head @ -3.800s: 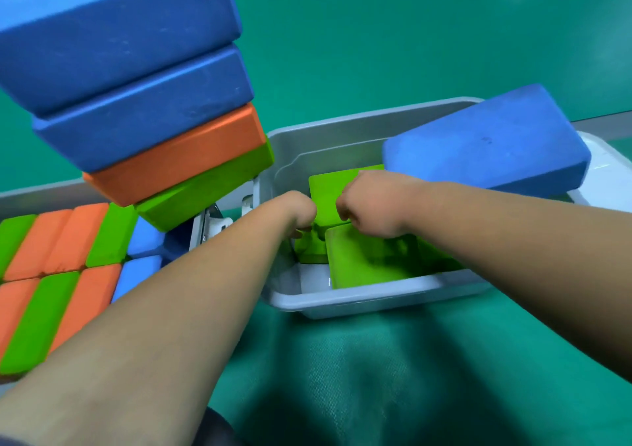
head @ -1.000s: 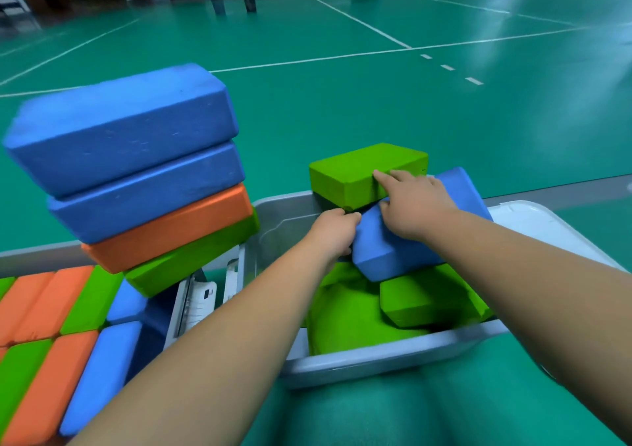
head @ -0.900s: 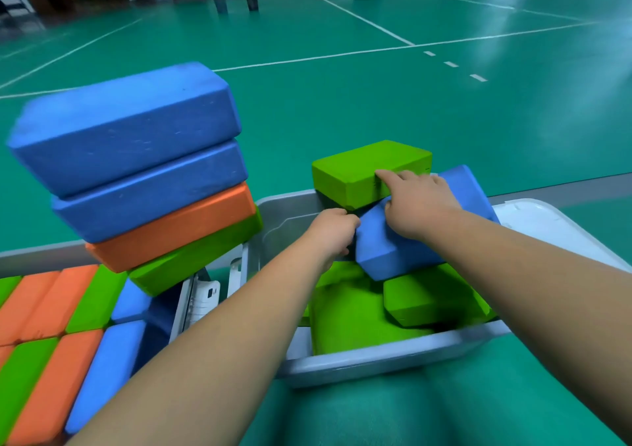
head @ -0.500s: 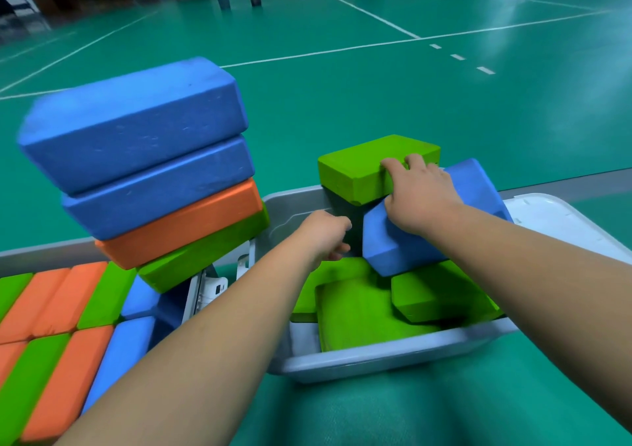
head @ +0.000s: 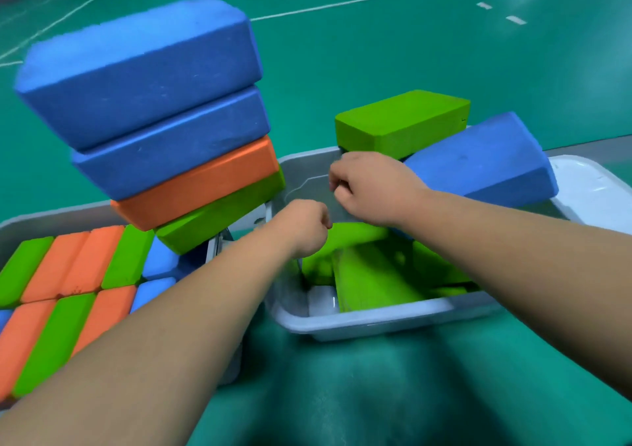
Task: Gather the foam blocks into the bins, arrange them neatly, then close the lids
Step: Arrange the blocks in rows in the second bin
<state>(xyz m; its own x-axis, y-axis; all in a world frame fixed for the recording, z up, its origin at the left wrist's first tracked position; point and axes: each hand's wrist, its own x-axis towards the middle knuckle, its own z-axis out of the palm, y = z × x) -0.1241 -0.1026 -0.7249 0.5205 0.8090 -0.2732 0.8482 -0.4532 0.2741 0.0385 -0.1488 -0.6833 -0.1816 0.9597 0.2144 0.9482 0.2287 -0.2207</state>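
The left hand [head: 301, 228] hangs over the near left part of the right bin [head: 376, 319] with its fingers curled into a fist. I cannot tell if it holds something, because the fingers are hidden below it. The right hand [head: 372, 189] is just beyond it and a little to the right, almost touching it, also with curled fingers. It sits against the end of a blue block [head: 485, 162] and just under a green block [head: 403, 124], but whether it grips either one cannot be seen. The blue block lies tilted to the right of the right hand, over the far right part of the bin. The green block is higher, just behind the right hand. Under both hands several green blocks [head: 369, 281] lie crooked inside the bin. To the left of the left hand a leaning stack [head: 178, 131] of two blue, one orange and one green block rises over the left bin [head: 51, 221], which holds packed rows [head: 68, 292] of orange, green and blue blocks. A white lid [head: 595, 189] shows far right of the right hand, behind the blue block.
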